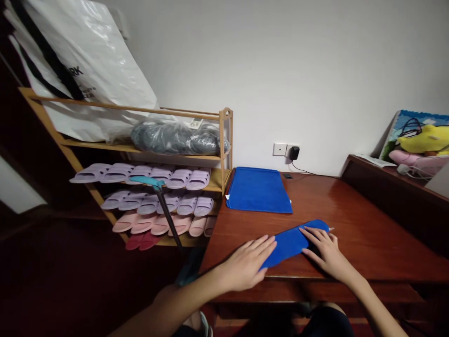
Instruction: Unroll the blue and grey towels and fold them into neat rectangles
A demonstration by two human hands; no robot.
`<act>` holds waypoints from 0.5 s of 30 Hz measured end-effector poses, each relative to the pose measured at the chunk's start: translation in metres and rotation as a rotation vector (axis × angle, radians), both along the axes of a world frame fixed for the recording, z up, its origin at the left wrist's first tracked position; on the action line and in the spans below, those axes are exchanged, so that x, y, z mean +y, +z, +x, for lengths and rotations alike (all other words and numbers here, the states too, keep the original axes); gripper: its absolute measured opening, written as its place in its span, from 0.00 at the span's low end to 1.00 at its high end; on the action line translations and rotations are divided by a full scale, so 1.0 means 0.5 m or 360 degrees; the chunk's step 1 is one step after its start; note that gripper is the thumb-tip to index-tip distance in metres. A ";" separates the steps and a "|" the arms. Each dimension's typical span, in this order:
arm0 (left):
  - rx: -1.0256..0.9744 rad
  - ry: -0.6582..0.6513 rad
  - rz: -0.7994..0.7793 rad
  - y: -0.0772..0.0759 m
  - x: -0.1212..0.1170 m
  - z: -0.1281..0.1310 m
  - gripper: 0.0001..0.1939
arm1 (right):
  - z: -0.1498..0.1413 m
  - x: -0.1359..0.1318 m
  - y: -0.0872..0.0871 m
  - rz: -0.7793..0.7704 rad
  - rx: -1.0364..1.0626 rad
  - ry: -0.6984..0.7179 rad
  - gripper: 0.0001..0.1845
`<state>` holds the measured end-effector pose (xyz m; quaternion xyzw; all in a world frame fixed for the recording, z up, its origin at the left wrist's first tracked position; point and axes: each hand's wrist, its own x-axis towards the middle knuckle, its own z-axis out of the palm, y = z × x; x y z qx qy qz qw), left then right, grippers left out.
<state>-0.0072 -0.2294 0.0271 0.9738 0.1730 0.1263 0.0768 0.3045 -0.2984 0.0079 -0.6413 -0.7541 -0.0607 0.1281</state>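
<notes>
A long, narrow folded blue cloth (289,245) lies slantwise near the front edge of the wooden desk (382,234). My left hand (247,262) rests flat on its left end, fingers stretched out together. Over the right end, my right hand (324,248) presses down with its fingers spread, thumb by the near side. Behind the folded cloth, a flat blue fabric piece (259,189) with small white tags at its corners is laid out smoothly by the desk's left edge.
Left of the desk stands a wooden shoe rack (221,140) with several lilac and pink slippers. A white bag (94,61) sits on top. A blue-topped handle (166,210) leans before it. A black charger (293,152) is plugged into the wall. Right, a raised ledge holds a yellow toy (426,139).
</notes>
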 end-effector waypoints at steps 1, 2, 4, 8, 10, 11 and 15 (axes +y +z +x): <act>0.0009 0.0041 0.0008 -0.002 0.007 -0.012 0.35 | -0.002 -0.004 0.004 0.0014 -0.0025 0.0039 0.30; 0.0021 0.0089 0.0020 -0.004 0.015 -0.023 0.34 | -0.004 -0.009 0.010 0.0023 -0.0055 0.0075 0.30; 0.0045 0.0169 0.0040 -0.010 0.030 -0.044 0.34 | -0.009 -0.018 0.021 0.0037 -0.0113 0.0128 0.31; 0.0012 0.0154 0.0048 -0.008 0.051 -0.074 0.32 | -0.019 -0.034 0.028 0.0084 -0.0201 0.0200 0.27; -0.0008 0.0117 0.0034 0.001 0.057 -0.080 0.31 | -0.021 -0.042 0.021 0.0114 -0.0227 0.0214 0.26; -0.0016 0.0110 0.0031 0.005 0.060 -0.081 0.30 | -0.021 -0.046 0.015 0.0124 -0.0231 0.0210 0.26; -0.0038 0.0119 0.0135 0.022 0.080 -0.072 0.28 | -0.022 -0.061 -0.018 0.0224 -0.0231 0.0160 0.30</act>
